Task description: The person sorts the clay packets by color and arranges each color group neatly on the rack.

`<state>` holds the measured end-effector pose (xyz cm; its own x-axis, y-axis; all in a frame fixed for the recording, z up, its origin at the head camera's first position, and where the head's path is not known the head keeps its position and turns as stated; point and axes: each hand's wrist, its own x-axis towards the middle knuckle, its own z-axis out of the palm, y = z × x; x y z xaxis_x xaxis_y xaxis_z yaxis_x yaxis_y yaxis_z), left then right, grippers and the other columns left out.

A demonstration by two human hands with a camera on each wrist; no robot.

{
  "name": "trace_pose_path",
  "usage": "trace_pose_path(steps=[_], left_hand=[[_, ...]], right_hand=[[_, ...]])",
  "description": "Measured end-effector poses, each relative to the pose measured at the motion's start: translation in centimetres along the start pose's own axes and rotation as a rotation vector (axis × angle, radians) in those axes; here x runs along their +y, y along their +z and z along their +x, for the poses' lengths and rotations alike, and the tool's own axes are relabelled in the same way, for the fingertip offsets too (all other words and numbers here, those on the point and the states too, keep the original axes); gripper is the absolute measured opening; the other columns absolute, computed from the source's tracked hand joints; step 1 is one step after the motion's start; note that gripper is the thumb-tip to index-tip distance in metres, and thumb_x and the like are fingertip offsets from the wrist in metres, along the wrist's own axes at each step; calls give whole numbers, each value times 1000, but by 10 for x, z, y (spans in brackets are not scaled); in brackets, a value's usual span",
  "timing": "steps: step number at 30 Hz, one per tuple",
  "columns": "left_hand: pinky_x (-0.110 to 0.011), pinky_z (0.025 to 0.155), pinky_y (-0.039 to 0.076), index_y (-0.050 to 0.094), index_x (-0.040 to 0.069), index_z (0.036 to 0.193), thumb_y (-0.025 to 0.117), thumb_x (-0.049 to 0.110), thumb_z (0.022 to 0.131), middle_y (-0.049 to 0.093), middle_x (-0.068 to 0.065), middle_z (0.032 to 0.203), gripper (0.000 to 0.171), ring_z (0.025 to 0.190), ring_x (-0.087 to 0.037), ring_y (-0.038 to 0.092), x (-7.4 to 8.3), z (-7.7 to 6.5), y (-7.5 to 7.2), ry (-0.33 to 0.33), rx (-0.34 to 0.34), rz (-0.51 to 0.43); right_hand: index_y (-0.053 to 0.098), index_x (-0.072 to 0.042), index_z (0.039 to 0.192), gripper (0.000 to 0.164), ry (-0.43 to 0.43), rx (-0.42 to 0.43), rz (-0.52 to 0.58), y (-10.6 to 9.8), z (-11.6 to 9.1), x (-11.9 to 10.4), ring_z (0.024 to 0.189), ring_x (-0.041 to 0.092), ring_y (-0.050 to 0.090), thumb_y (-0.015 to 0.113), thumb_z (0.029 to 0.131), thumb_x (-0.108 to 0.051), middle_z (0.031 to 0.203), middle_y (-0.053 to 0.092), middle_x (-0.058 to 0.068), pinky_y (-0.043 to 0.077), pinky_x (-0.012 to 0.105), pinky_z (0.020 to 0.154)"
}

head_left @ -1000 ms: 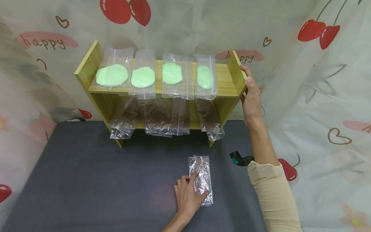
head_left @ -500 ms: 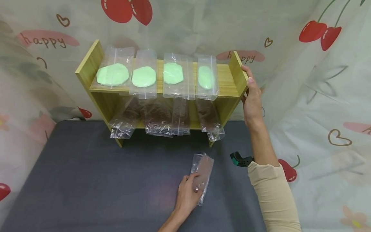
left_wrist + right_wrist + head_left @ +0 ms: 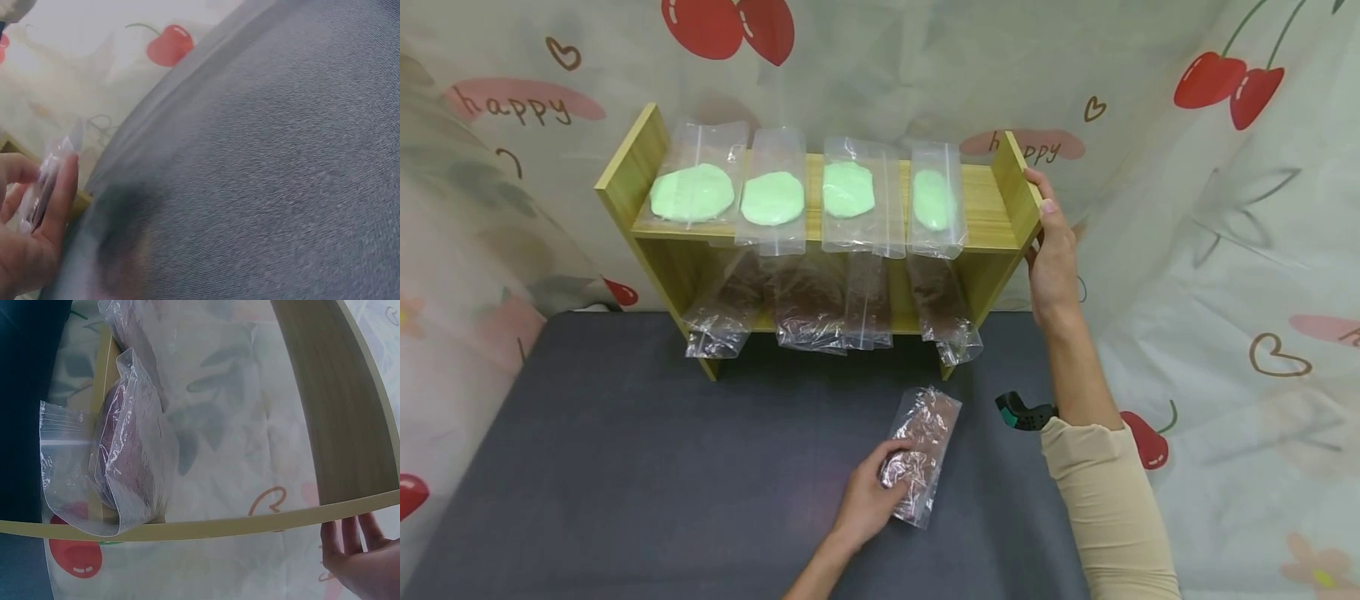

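In the head view my left hand (image 3: 868, 500) holds a clear plastic bag with flat brownish contents (image 3: 928, 433), its thumb on the near side and fingers at the left edge. The left wrist view shows the bag (image 3: 47, 187) pinched between thumb and fingers, raised off the table. My right hand (image 3: 1051, 258) touches the outer face of the right side panel (image 3: 1017, 192) of a two-tier wooden shelf. From the right wrist view, several fairly straight fingers (image 3: 351, 534) meet that panel from outside; none shows on its inner side.
Several clear zip bags with pale green flat pieces (image 3: 773, 200) lie along the upper tier. Bags with brownish contents (image 3: 808, 308) overhang the lower tier's front. The shelf stands on a dark grey table (image 3: 700, 483) before a printed curtain (image 3: 880, 75). A black-green device (image 3: 1022, 412) sits by the right forearm.
My left hand has gone from resting over the bag to gripping it. The bag has turned, its far end swinging right. My right hand and the shelf stay in place.
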<state>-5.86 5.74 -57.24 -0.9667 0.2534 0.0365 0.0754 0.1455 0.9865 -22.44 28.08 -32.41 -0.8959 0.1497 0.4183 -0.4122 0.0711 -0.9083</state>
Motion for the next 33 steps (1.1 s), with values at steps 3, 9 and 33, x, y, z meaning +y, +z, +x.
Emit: trace_pose_path(steps=[3,9,33], left_hand=[[-39,100,44,67,24,121,73,-1,77,66,7,125,51,118,-20,59,7,-1,-6,21,-10,-10],[-42,106,39,67,28,119,80,7,77,65,12,123,48,123,-16,55,20,-6,-15,47,-47,-53],[-23,62,45,64,14,124,86,13,76,65,-4,112,53,77,-10,54,56,-23,-34,406,117,-96]], right_hand=[[51,-27,144,47,-4,-1,0,0,0,0,113,23,42,34,102,-40,122,46,10,33,43,94],[51,-27,144,46,-3,2,3,0,0,-1,113,23,43,33,103,-39,122,47,10,33,43,94],[50,-25,144,46,5,-1,43,2,-1,-2,111,22,43,33,104,-38,123,47,9,34,41,93]])
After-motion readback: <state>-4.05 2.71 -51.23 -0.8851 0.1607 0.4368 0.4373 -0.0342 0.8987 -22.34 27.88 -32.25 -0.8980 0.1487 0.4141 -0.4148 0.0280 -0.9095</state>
